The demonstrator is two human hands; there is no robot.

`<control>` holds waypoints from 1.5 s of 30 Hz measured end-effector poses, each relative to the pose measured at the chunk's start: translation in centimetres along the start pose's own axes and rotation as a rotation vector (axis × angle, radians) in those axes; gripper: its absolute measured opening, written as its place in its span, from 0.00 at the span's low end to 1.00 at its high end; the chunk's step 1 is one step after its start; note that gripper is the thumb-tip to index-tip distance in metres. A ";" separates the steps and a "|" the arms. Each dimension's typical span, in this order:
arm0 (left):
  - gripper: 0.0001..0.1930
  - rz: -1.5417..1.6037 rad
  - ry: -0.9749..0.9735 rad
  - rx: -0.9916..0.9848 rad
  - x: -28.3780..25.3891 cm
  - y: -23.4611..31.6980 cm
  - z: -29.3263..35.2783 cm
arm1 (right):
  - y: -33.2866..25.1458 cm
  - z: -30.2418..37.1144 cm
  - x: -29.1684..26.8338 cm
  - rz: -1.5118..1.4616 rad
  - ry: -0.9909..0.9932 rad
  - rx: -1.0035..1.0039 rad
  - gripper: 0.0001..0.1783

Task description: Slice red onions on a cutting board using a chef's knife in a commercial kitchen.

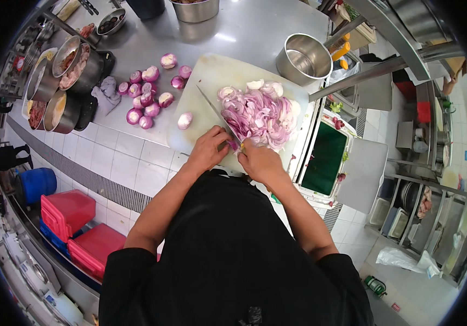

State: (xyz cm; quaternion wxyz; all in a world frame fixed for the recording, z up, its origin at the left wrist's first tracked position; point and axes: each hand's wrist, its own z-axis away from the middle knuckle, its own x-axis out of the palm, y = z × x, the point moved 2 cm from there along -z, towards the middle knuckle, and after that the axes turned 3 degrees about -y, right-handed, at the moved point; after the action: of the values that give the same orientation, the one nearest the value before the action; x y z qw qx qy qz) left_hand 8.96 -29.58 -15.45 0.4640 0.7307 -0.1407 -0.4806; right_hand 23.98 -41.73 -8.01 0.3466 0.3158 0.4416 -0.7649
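Note:
My right hand (pixel 262 162) is closed round the handle of a kitchen knife (pixel 211 106), whose long blade points away to the far left over the white cutting board (pixel 192 92). Close by, my left hand (pixel 208 149) has its fingers curled at the blade, pinching a small purple piece of onion (pixel 233 145). Right of the knife lies a big heap of sliced red onion (pixel 263 117). One peeled onion (pixel 185 120) rests at the board's left edge.
Several peeled red onions (pixel 147 98) sit on the steel table left of the board, beside a crumpled cloth (pixel 107 93). A steel pot (pixel 304 58) stands behind the board's right corner. At the right is a green-lined bin (pixel 324 157); bowls of food (pixel 79 68) fill the far left.

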 end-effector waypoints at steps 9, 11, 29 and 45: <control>0.13 -0.006 0.030 -0.001 0.2 -0.1 0.1 | -0.5 -0.6 0.0 0.044 0.016 0.032 0.16; 0.13 -0.040 0.054 0.006 0.0 -0.1 0.0 | -1.4 1.0 -1.4 0.046 -0.022 -0.009 0.16; 0.10 0.023 0.079 0.019 0.0 -0.2 0.1 | -1.3 -0.6 -0.1 0.013 0.034 0.009 0.17; 0.19 -0.524 0.502 -0.201 -6.2 -4.2 1.1 | 0.5 0.6 0.8 -0.195 0.028 0.040 0.23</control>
State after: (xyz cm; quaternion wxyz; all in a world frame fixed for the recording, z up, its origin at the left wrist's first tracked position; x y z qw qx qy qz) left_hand 3.91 -23.95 -15.42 0.4145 0.7879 0.2171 -0.4003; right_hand 23.88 -42.70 -8.61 0.2581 0.2890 0.4598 -0.7990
